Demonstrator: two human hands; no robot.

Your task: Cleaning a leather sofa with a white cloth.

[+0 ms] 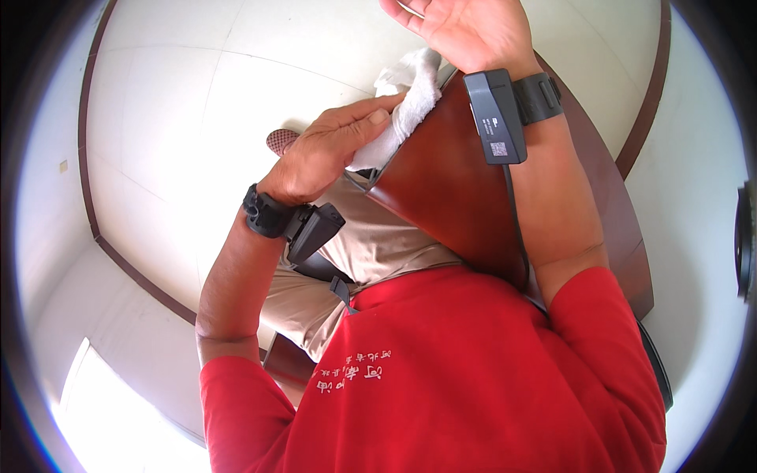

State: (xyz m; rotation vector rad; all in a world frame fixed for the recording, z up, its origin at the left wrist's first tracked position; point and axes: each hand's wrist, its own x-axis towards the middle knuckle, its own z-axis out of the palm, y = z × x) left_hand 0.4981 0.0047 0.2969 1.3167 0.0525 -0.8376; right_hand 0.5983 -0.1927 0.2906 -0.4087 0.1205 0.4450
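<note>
My left hand (331,139) grips a white terry cloth (408,121), its thumb on top and most of its fingers hidden behind the fabric. The cloth lies along the upper edge of a glossy reddish-brown leather-like bag (449,183) with dark edging, which rests by my thigh. A dark gap shows at the bag's near left corner. Above its far end is my right hand (479,29), palm up, holding nothing that I can see; the top of the frame cuts off part of its fingers. Each wrist bears a black strapped device.
A dark brown wooden table (621,236) with a curved edge lies on the right, under the bag and my right forearm. Pale floor tiles (159,118) spread ahead and left, bordered by a brown strip. A patterned shoe (282,141) shows beyond my left hand. A dark round object (744,242) is at the right rim.
</note>
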